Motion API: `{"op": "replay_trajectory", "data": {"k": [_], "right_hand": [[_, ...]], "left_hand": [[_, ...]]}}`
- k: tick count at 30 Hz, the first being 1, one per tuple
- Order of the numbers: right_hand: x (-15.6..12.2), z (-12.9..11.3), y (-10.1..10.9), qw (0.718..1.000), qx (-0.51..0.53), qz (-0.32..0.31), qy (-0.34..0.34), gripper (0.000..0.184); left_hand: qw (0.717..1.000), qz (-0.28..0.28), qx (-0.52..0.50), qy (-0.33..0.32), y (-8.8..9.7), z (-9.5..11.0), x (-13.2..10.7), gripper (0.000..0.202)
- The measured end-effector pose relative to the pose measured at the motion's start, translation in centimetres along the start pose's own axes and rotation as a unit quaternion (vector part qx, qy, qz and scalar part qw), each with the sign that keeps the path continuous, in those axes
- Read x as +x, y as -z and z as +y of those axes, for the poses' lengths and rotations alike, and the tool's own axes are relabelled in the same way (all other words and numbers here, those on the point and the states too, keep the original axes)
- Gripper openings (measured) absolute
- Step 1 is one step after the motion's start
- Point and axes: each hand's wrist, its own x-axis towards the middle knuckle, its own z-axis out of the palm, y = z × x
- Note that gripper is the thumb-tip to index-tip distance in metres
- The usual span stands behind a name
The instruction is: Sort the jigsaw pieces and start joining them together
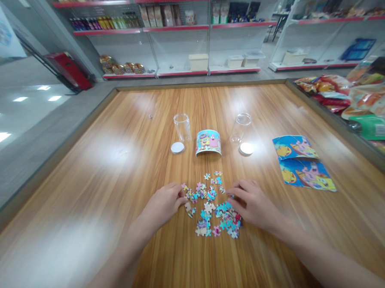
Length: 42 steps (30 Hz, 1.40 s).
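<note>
Jigsaw pieces (pixel 209 207) are on the table (pixel 86 201) between my hands, spread in loose clusters, densest by the right one. My left hand (pixel 169 200) is at the left edge of the spread, thumb and fingers close together beside a pale piece; can't tell if anything is pinched. My right hand (pixel 250 201) is over the right-hand cluster, fingers curled; can't tell there either whether a piece is gripped. Status: looks early. Both lids are off: left lid (pixel 177 147) in front of left jar (pixel 182 129), right lid (pixel 246 148) in front of right jar (pixel 241 127). Curved picture card (pixel 208 142) sits between the jars, blue picture sheets (pixel 308 174) off to the right. Pieces are mixed, some pale side up; no completed section I can make out, most look unjoined.
</note>
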Motion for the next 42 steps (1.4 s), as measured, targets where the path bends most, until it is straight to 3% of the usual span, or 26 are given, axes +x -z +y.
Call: {"op": "replay_trajectory", "data": {"k": [5, 15, 21, 25, 38, 42], "right_hand": [[-0.1, -0.7, 0.0, 0.998, 0.010, -0.046, 0.042, 0.018], [0.0, -0.8, 0.3, 0.997, 0.006, -0.046, 0.055, 0.021], [-0.2, -2.2, 0.2, 0.983, -0.013, -0.107, 0.148, 0.037], [-0.2, -2.9, 0.1, 0.970, -0.023, -0.152, 0.190, 0.036], [-0.2, -3.4, 0.1, 0.973, -0.009, -0.143, 0.182, 0.033], [-0.2, -3.3, 0.2, 0.974, 0.008, -0.141, 0.174, 0.036]], "left_hand": [[1.000, -0.010, 0.004, 0.005, 0.0, 0.1, -0.1, 0.012], [1.000, 0.010, 0.022, -0.009, -0.1, 0.0, -0.1, 0.016], [0.999, 0.029, 0.007, -0.018, -0.6, -0.1, 0.1, 0.014], [0.999, 0.034, 0.006, -0.019, -0.6, -0.1, 0.1, 0.014], [0.996, 0.046, 0.021, -0.074, -0.2, 0.3, -0.1, 0.011], [0.996, 0.010, 0.028, -0.089, 0.2, 0.2, -0.3, 0.007]]}}
